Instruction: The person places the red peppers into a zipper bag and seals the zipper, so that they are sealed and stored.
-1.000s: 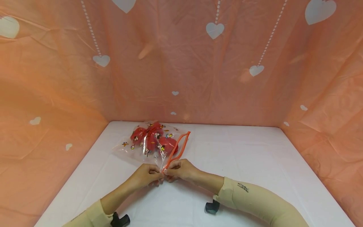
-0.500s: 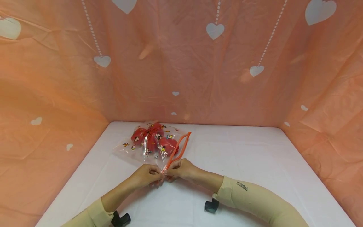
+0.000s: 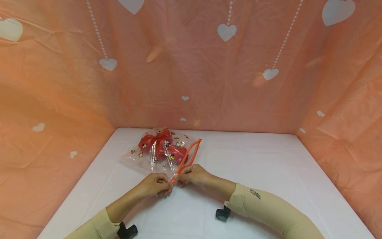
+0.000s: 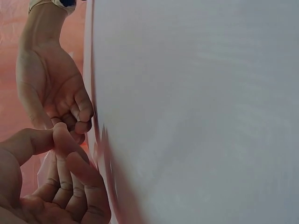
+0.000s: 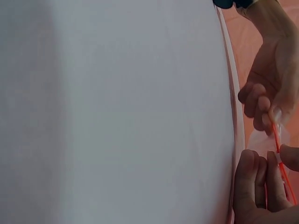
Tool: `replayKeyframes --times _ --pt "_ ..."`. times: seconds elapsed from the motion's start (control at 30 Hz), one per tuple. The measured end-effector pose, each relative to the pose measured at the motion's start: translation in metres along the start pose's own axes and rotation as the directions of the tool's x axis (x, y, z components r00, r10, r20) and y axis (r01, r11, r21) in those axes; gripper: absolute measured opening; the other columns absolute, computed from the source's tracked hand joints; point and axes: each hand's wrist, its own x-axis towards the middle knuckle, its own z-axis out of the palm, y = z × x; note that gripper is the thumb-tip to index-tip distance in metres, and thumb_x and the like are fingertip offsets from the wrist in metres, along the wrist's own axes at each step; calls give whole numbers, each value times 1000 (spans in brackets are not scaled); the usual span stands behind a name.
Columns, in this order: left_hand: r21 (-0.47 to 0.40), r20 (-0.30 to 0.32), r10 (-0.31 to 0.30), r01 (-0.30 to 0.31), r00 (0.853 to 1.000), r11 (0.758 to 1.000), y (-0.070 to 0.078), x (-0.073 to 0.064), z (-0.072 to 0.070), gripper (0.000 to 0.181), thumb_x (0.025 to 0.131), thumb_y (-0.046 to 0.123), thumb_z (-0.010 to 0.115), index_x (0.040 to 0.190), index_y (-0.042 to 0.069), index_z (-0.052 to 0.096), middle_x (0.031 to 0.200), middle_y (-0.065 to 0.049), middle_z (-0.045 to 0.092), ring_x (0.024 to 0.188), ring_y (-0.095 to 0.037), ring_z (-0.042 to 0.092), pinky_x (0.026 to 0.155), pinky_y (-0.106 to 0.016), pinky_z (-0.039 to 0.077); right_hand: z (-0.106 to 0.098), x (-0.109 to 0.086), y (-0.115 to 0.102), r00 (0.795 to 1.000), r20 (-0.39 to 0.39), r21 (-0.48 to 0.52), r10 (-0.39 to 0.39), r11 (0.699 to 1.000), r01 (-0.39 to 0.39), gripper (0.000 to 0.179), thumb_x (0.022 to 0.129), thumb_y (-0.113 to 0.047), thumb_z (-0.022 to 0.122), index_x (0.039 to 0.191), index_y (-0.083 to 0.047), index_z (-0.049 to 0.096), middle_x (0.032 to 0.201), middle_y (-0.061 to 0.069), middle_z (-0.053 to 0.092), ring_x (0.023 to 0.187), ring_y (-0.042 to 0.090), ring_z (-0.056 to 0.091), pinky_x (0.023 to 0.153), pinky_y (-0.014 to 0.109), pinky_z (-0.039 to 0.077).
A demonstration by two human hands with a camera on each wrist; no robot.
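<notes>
A clear zip bag (image 3: 153, 162) with cartoon prints lies at the back left of the table, several red rounded things (image 3: 179, 153) showing through its film. Along its right side runs an orange zip strip (image 3: 195, 152), its two edges spread apart at the far part. My left hand (image 3: 156, 184) pinches the near end of this strip. Just beyond, my right hand (image 3: 192, 174) holds the strip between thumb and fingers. A small whitish piece (image 5: 279, 158) shows on the strip at the right thumb. In the left wrist view, my left fingers (image 4: 77, 161) cover most of the bag.
A white cloth covers the table (image 3: 256, 162). Peach curtains (image 3: 206, 83) with white hearts stand behind and at both sides. Black wrist-mounted devices (image 3: 222, 213) hang under both sleeves.
My right hand has slid a little up and away along the zip strip, widening the gap to the left hand. The left hand has stayed at the strip's near end.
</notes>
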Motion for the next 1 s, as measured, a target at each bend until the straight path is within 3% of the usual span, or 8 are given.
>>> replayKeyframes --times 0.47,0.77,1.0 --pt "-26 13 -9 9 1000 1000 -1 -1 -2 17 100 11 72 87 1 68 75 -3 72 66 -11 60 58 -22 45 -15 8 -2 999 -44 -1 11 1000 -11 22 100 -8 75 108 13 76 93 23 79 79 22 80 82 37 64" --pt "-57 21 -6 7 1000 998 -1 0 0 22 103 15 71 101 -6 73 90 -13 79 73 -14 71 65 -27 55 -14 6 -3 999 -48 48 13 999 -10 22 101 -5 73 107 16 75 92 23 79 75 17 78 81 36 64" --pt "-80 6 5 -4 1000 997 0 0 1 21 103 13 71 95 -7 72 84 -9 77 69 -11 64 62 -22 50 -13 7 -2 999 -46 32 3 999 -2 22 100 -5 73 107 16 76 93 24 79 75 17 78 80 36 64"
